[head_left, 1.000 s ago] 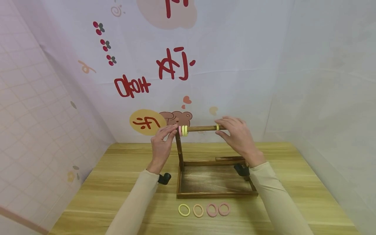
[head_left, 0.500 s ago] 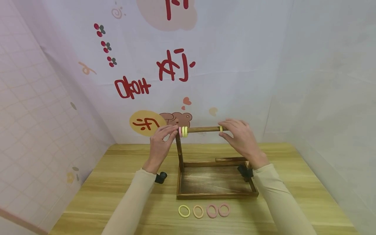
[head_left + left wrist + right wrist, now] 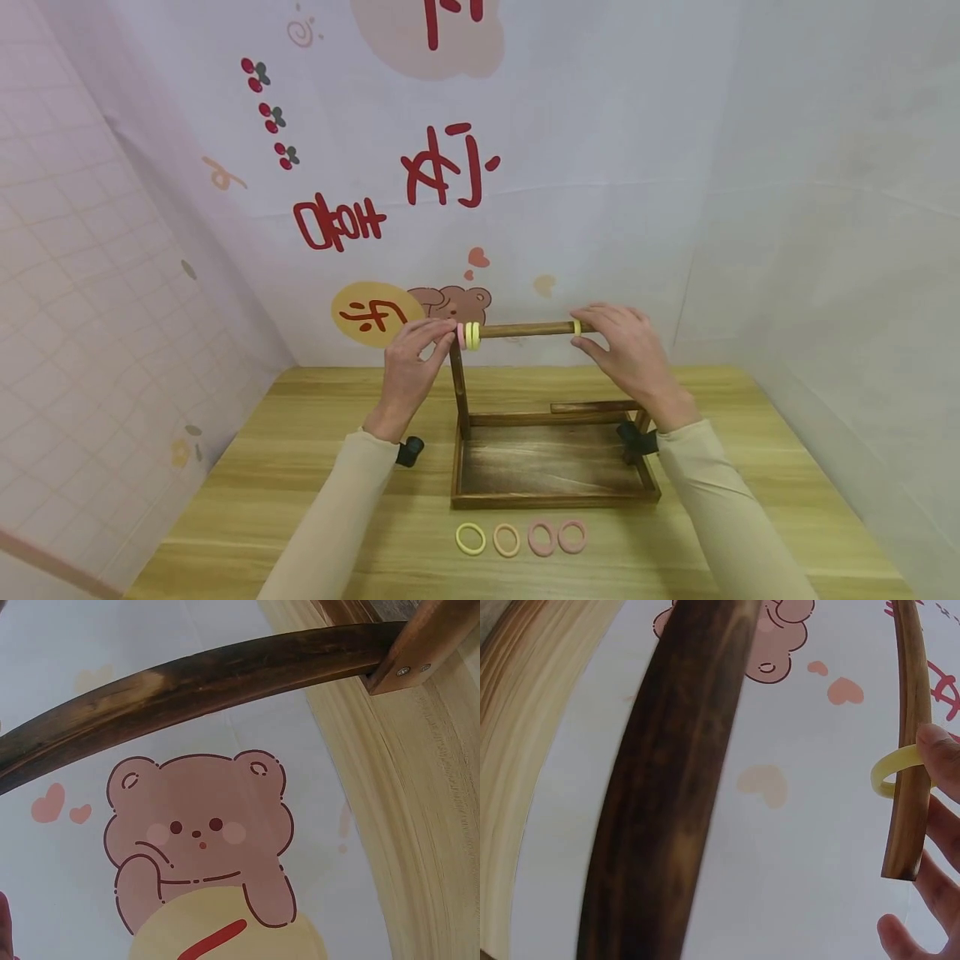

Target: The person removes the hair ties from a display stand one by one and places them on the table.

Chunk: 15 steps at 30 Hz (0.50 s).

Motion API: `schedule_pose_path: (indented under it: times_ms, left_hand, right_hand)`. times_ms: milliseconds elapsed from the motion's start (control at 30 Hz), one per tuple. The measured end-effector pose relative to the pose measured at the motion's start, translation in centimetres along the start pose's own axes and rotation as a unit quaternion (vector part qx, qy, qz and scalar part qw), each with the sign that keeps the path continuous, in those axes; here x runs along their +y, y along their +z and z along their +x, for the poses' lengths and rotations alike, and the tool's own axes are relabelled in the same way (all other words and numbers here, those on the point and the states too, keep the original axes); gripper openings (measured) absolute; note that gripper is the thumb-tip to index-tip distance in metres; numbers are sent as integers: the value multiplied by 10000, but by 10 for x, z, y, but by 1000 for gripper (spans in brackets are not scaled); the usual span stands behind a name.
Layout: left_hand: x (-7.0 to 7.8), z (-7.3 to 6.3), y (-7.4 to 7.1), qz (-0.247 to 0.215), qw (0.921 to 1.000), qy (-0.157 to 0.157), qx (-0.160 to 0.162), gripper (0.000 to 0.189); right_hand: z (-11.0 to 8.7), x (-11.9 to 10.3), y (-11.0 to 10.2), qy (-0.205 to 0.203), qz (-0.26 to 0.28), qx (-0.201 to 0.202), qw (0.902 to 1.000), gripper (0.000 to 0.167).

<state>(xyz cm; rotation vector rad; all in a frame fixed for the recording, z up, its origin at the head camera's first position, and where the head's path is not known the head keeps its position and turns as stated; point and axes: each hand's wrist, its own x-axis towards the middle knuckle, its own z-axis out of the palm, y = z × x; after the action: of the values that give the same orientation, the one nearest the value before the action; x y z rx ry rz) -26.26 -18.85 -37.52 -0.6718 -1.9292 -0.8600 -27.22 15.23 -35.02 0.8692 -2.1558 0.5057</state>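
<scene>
In the head view a wooden rod (image 3: 525,330) extends sideways from the top of a wooden post (image 3: 460,392). My left hand (image 3: 408,367) pinches the rod's left end at the post, beside a pink ring (image 3: 461,337) and two yellow rings (image 3: 472,336) threaded on the rod. Near the other end, my right hand (image 3: 630,354) pinches another yellow ring (image 3: 577,327). The right wrist view shows this ring around the rod, a little short of its free end, with thumb or finger (image 3: 939,754) against it. Only a sliver of the left hand shows in the left wrist view.
The post rises from a shallow wooden tray base (image 3: 555,502) on the table (image 3: 247,492). Another wooden bar (image 3: 588,407) lies low at its back right. In front are a yellow ring (image 3: 470,539), an orange ring (image 3: 506,541) and two pink rings (image 3: 541,539).
My right hand has slid the yellow ring rightward along the rod, toward its free end. The left hand stays at the post, and the other rings have not moved.
</scene>
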Motion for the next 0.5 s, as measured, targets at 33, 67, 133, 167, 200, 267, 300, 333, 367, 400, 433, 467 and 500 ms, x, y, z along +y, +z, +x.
schedule_pose_path:
  times_ms: [33, 67, 133, 167, 200, 267, 300, 333, 367, 400, 433, 467, 500]
  left_hand:
    - [0, 0, 0, 2, 10000, -11, -19, 21]
    - [0, 1, 0, 0, 10000, -12, -28, 21]
    - [1, 1, 0, -13, 10000, -28, -37, 21]
    - [1, 1, 0, -14, 10000, -33, -34, 21]
    - [2, 1, 1, -13, 10000, -22, -11, 22]
    - [1, 0, 1, -19, 10000, -25, 22, 22]
    - [1, 0, 1, -23, 10000, -29, 39, 23]
    - [1, 0, 2, -22, 10000, -33, 58, 23]
    - [1, 0, 2, -27, 10000, -37, 78, 23]
    - [1, 1, 2, -30, 10000, -46, 80, 23]
    - [1, 1, 2, -32, 9999, -53, 91, 23]
    - [1, 1, 2, -34, 9999, -56, 97, 23]
    - [1, 1, 2, -26, 9999, -72, 87, 23]
  right_hand:
    - [0, 1, 0, 8, -5, -4, 10000, 46]
    - [-1, 1, -1, 17, -1, 0, 10000, 46]
    - [-2, 3, -1, 28, 15, 4, 10000, 46]
    - [-3, 3, -2, 41, 23, -7, 10000, 46]
    - [-3, 4, -2, 51, 34, -8, 10000, 45]
    - [-4, 6, -3, 55, 53, 15, 10000, 45]
    - [-4, 7, -3, 56, 59, 23, 10000, 45]
    - [-4, 8, -3, 61, 46, 32, 10000, 45]
    - [-4, 8, -4, 64, 37, 34, 10000, 45]
    - [-4, 9, -5, 69, 24, 33, 10000, 45]
    - [-5, 10, -5, 71, 9, 22, 10000, 45]
    - [-5, 10, -6, 78, -8, 7, 10000, 45]
    - [-5, 11, -7, 95, -15, -10, 10000, 46]
